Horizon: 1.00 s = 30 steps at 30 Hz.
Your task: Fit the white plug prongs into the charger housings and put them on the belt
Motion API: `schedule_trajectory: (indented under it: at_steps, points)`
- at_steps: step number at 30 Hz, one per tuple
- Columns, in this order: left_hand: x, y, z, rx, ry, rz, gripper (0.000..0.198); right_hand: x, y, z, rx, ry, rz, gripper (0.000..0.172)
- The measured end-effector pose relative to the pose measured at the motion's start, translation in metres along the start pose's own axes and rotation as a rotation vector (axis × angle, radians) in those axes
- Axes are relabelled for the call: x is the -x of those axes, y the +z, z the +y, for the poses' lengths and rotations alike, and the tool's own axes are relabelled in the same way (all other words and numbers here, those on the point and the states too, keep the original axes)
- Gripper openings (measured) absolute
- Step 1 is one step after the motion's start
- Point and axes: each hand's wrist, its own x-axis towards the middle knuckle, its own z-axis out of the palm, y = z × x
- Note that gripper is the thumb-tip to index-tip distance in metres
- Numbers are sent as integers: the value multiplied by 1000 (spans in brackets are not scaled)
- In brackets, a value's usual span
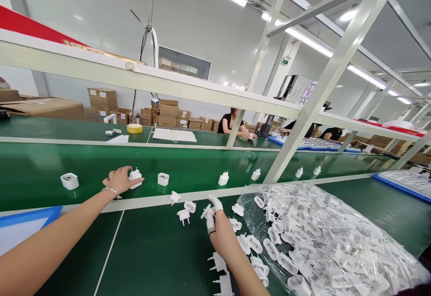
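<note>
My left hand [118,180], with a thin bracelet at its wrist, has thumb and fingers closed around a white charger [135,176] on the green belt. The charger stands upright with its pins up. White finger cots cover fingertips of my right hand [217,224], which pinches a small white plug piece [205,211] above the bench. Just left of that hand lie loose plug pieces, one with two pins [183,215] pointing down. More white plug caps [249,244] lie beside and under my right forearm, partly hidden by it.
A clear plastic bag [336,233] full of white plug pieces spreads over the right side. Along the belt stand a charger housing [69,181], another housing [163,179] and several pinned chargers [223,178]. A slanting metal post [303,116] rises ahead. Co-workers [232,123] sit across the line.
</note>
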Motion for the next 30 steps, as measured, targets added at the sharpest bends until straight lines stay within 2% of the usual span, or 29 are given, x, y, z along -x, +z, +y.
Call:
schedule_trajectory:
  at_steps: [1,3,6,8,11,14,17,20,22,24,26,30]
  points:
    - [0,4,10,-44,60,44,68,-1,1,0,-116,-12,12,38]
    - [2,17,35,-127,251,74,59,-2,2,-1,-299,-21,1,31]
    - [6,42,70,-189,508,-9,45,-1,3,-3,-419,15,-25,21]
    - [8,57,85,-188,548,-54,42,0,2,-6,-459,55,-55,21]
    - [11,61,94,-182,563,-61,32,1,-1,-12,-556,113,-105,29]
    - [24,43,92,-162,572,-50,29,-1,-3,-15,-691,104,-170,37]
    - [61,18,84,-59,620,-113,28,-2,-3,-15,-763,55,-230,37]
    - [115,6,76,199,644,-339,31,0,4,-15,-692,35,-183,36]
    - [149,8,73,319,541,-483,35,4,11,-15,-585,59,-151,41]
    - [171,16,73,370,407,-561,31,8,19,-16,-474,70,-144,41]
    - [180,26,74,406,328,-572,24,12,27,-18,-434,44,-154,37]
    - [177,41,75,480,300,-528,23,14,33,-22,-527,-10,-194,29]
